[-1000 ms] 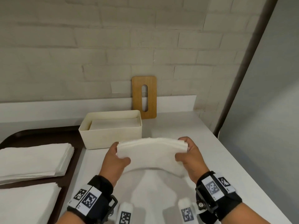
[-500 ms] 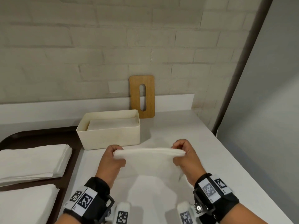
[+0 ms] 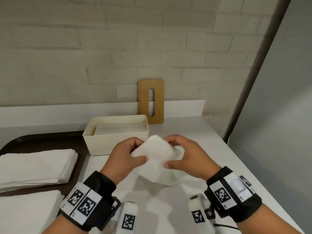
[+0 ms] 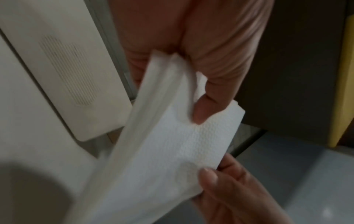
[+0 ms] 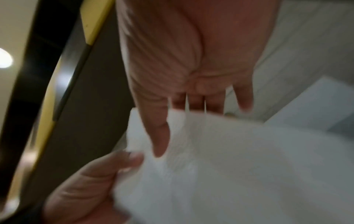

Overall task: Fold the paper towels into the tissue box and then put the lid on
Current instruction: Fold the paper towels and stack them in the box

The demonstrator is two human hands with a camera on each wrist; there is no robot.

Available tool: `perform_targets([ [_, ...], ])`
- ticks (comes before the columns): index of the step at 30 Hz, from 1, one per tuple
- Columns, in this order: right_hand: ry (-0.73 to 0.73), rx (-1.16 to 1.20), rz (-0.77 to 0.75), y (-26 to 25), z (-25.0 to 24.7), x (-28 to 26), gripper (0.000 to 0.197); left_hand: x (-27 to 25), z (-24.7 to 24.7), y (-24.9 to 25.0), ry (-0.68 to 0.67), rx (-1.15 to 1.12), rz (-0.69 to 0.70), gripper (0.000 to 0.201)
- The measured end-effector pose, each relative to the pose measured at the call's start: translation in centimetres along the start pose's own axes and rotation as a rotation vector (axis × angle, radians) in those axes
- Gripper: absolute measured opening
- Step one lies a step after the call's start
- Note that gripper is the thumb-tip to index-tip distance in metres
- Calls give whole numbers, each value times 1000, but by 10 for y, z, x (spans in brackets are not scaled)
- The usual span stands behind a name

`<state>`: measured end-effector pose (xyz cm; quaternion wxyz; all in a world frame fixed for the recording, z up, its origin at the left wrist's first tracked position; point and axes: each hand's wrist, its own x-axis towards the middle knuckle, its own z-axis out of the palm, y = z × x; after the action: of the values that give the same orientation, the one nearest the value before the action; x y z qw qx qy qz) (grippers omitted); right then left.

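A folded stack of white paper towels (image 3: pixel 156 157) is held just above the counter, in front of the cream tissue box (image 3: pixel 116 142). My left hand (image 3: pixel 125 157) pinches its left side with thumb on top, and my right hand (image 3: pixel 181 155) pinches its right side. In the left wrist view the paper towels (image 4: pixel 178 145) show embossed layers under my left thumb. The right wrist view is blurred, with the paper towels (image 5: pixel 220 159) under my right thumb. The box holds folded towels inside. The wooden lid (image 3: pixel 151 101) with its slot leans upright against the wall behind the box.
A dark tray (image 3: pixel 42 141) at the left carries two stacks of flat paper towels (image 3: pixel 36 168). The white counter (image 3: pixel 199 135) ends at a wall corner on the right, with a grey panel (image 3: pixel 278 115) beyond its edge.
Both hands have come closer together and the wide stack between them is now folded narrower and tilted. The hands have moved slightly toward the box.
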<state>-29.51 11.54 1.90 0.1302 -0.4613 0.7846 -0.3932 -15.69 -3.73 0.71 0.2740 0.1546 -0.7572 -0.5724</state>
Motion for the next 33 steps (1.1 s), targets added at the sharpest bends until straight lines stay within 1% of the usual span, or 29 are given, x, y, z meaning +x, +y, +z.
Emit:
perform_targets([
  [1, -56, 84, 20, -6, 3, 2, 41, 1, 2, 4, 44, -91, 19, 27],
  [2, -45, 207, 41, -9, 6, 4, 29, 2, 3, 4, 100, -198, 32, 34],
  [4, 61, 450, 92, -10, 13, 4, 22, 0, 6, 1, 182, -385, -1, 49],
  [6, 121, 625, 89, -7, 20, 3, 25, -6, 12, -8, 176, -472, -91, 57],
  [7, 119, 677, 83, -7, 25, 2, 29, -11, 15, -13, 151, -452, -137, 56],
  [9, 103, 725, 102, -5, 37, 0, 40, -16, 22, -21, 101, -320, -183, 48],
  [10, 101, 724, 128, -4, 44, 0, 43, -17, 25, -24, 92, -262, -182, 43],
  [12, 119, 674, 150, -6, 53, -1, 41, -17, 29, -23, 113, -196, -168, 33],
  [15, 188, 642, 68, -16, 52, 0, 41, -13, 30, -10, 160, -126, -85, 38],
  [18, 251, 683, -43, -29, 40, 2, 47, -11, 26, 2, 197, -143, 14, 42],
  [20, 271, 703, -73, -30, 38, 3, 52, -10, 25, 3, 193, -140, 43, 42],
  [22, 274, 721, -50, -24, 41, 1, 59, -10, 26, -2, 190, -122, 21, 44],
  [25, 283, 788, 54, -15, 50, 0, 66, -14, 29, -13, 165, -98, -44, 52],
  [27, 276, 813, 95, -11, 53, 1, 63, -15, 31, -16, 154, -64, -50, 54],
  [29, 267, 844, 98, -11, 51, 4, 48, -13, 31, -16, 154, -26, -47, 56],
  [31, 273, 956, 86, -14, 43, 8, 41, -11, 27, -17, 126, 57, -81, 56],
  [33, 301, 1088, 65, -13, 30, 13, 41, -11, 20, -24, 60, 142, -136, 47],
])
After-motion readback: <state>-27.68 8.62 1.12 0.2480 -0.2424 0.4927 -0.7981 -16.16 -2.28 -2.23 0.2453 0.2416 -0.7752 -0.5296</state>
